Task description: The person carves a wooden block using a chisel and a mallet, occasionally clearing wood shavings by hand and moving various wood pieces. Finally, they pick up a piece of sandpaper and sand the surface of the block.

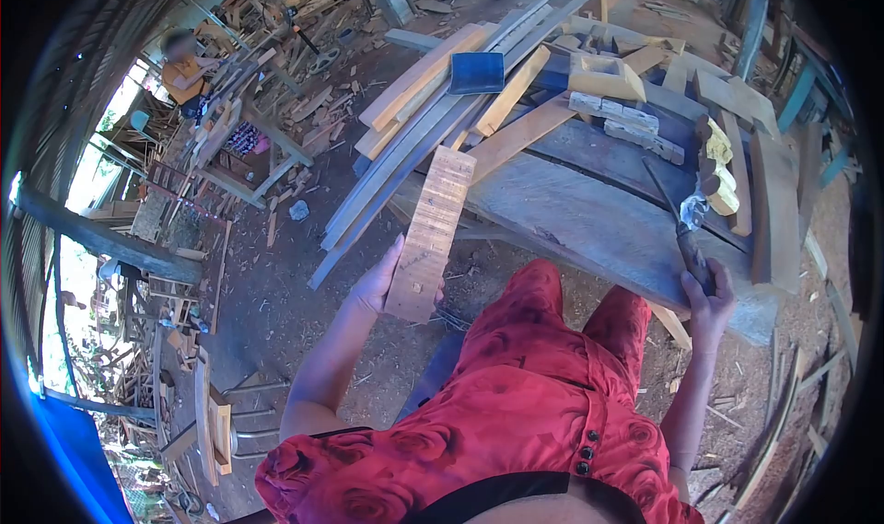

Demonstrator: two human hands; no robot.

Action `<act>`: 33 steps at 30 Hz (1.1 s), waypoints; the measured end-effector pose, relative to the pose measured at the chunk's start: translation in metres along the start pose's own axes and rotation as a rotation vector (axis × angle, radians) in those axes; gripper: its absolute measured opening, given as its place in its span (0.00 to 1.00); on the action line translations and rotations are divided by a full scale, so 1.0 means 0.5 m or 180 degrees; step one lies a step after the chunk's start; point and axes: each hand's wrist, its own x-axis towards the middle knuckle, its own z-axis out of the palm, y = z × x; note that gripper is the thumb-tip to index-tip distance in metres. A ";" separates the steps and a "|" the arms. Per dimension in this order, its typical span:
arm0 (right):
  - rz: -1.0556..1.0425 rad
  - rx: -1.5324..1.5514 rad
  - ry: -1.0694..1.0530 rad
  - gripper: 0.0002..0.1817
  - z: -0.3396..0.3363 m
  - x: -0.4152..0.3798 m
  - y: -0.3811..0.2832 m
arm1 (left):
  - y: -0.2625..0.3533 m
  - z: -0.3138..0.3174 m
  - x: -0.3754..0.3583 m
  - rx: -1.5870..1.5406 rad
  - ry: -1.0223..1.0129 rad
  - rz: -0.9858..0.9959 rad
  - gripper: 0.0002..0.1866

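Observation:
My left hand (380, 278) is wrapped round the lower end of a flat wooden block (431, 234), held up in front of me. Fine cross lines and a small square mark show on the block's face. On the right, my right hand (711, 296) grips a hand tool (692, 250) by its dark, thick handle, over the near edge of the workbench (552, 202). The tool's thin dark shaft points up and left across the bench. Crumpled clear plastic (693, 211) lies beside the shaft, near a yellowish lump (720, 169).
Long planks (414, 146) are stacked along the bench's left side. A blue tray (477, 73), a wooden box (608, 76) and whitish worn blocks (615, 111) lie farther back. Thick boards (773, 211) stand at the right. Another person (184, 73) sits far left among scrap wood.

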 end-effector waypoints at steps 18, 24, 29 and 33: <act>0.0221 0.0752 0.0241 0.21 -0.006 0.004 0.014 | 0.104 0.293 0.191 0.6383 0.0382 0.3787 0.41; 0.0166 0.0514 0.0324 0.23 -0.008 0.006 0.020 | 0.108 0.327 0.297 0.6495 -0.0226 0.4147 0.40; 0.0145 0.0626 0.0281 0.22 -0.005 0.005 0.025 | 0.112 0.328 0.339 0.6448 -0.0421 0.4233 0.41; 0.0077 0.0441 0.0297 0.22 -0.008 0.002 0.012 | 0.096 0.334 0.335 0.6356 -0.0441 0.3866 0.33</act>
